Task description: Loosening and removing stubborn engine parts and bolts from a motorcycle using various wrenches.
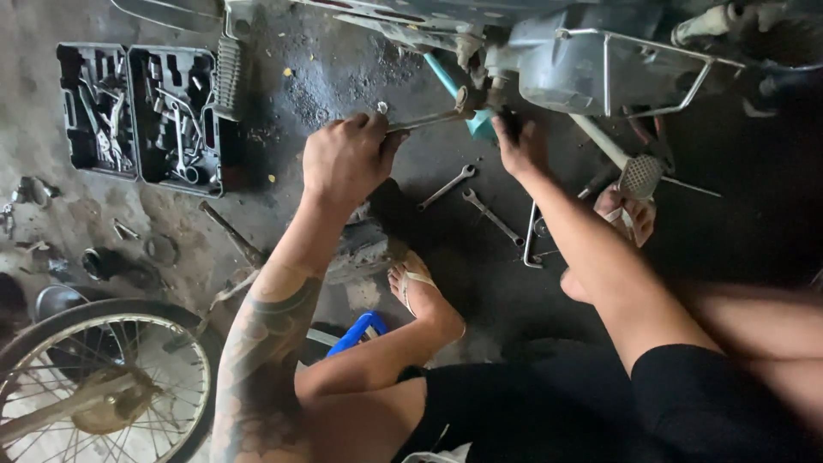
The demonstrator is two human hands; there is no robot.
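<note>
From the head view, the left hand (347,159) is closed around a wrench (422,121) set on the motorcycle underside (591,64), the right hand (520,144) seemingly grips a teal-handled tool (454,90), and spare spanners (480,201) lie on the floor (343,77) between the hands.

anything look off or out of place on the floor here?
Yes: two spanners lie loose on the oily floor below the motorcycle, out of the open tool case. A detached spoked wheel lies at lower left. The left hand grips a wrench; the right hand braces at the frame.
</note>
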